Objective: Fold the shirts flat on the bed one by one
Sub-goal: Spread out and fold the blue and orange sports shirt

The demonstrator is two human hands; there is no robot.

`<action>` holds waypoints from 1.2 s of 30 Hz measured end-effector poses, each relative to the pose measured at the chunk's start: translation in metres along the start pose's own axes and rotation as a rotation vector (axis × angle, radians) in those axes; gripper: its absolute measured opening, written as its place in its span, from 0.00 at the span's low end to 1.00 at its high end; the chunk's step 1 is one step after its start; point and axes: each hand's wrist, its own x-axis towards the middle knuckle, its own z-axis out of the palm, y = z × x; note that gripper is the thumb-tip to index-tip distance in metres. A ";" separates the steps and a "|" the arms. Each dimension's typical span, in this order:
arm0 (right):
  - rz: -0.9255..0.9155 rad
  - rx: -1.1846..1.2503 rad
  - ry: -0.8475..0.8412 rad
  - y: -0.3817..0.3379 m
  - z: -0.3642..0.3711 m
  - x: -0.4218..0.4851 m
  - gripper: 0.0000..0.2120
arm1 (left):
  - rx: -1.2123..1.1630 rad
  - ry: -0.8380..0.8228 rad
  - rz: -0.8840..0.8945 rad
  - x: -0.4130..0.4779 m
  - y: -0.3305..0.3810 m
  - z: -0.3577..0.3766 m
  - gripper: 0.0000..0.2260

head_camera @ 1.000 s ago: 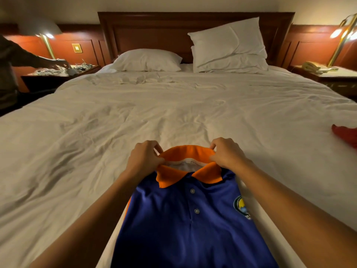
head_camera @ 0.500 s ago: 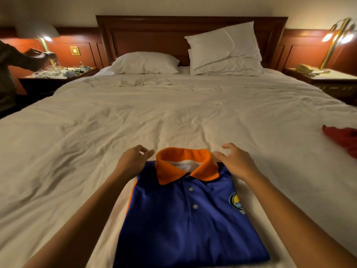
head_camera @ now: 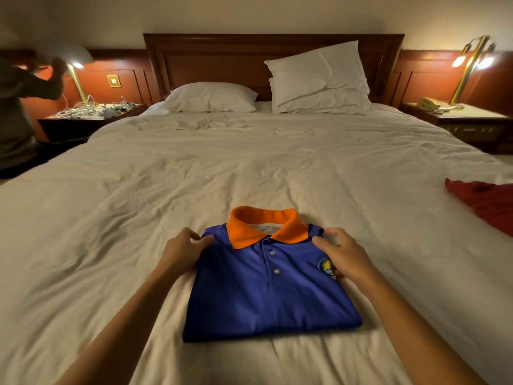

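A blue polo shirt (head_camera: 266, 295) with an orange collar lies folded into a neat rectangle, front up, on the white bed (head_camera: 249, 168) close to me. My left hand (head_camera: 181, 252) holds the shirt's left shoulder edge, thumb on top and fingers curled at the side. On the other shoulder, my right hand (head_camera: 342, 255) grips the edge the same way and partly covers the chest badge. A crumpled red garment (head_camera: 484, 204) lies on the bed at the right edge of view.
Two white pillows (head_camera: 211, 97) lean at the wooden headboard. Nightstands with lit brass lamps (head_camera: 469, 68) flank the bed; the left one (head_camera: 83, 113) is strewn with cables. Another person (head_camera: 16, 112) stands at the far left by that nightstand.
Both my hands let go of the orange collar, slid down and outward, and now hold the shirt's shoulders. The shirt lies flatter. The person at the left raised an arm.
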 end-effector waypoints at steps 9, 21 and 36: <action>-0.242 -0.157 0.137 0.019 0.007 -0.114 0.22 | 0.193 0.142 0.156 -0.099 -0.014 0.017 0.19; -0.148 -0.227 -0.043 0.028 -0.024 -0.099 0.24 | 0.349 0.031 0.110 -0.089 -0.038 -0.017 0.19; -0.167 -0.314 -0.061 0.004 0.023 0.053 0.14 | 0.179 0.033 0.340 0.033 0.002 0.015 0.09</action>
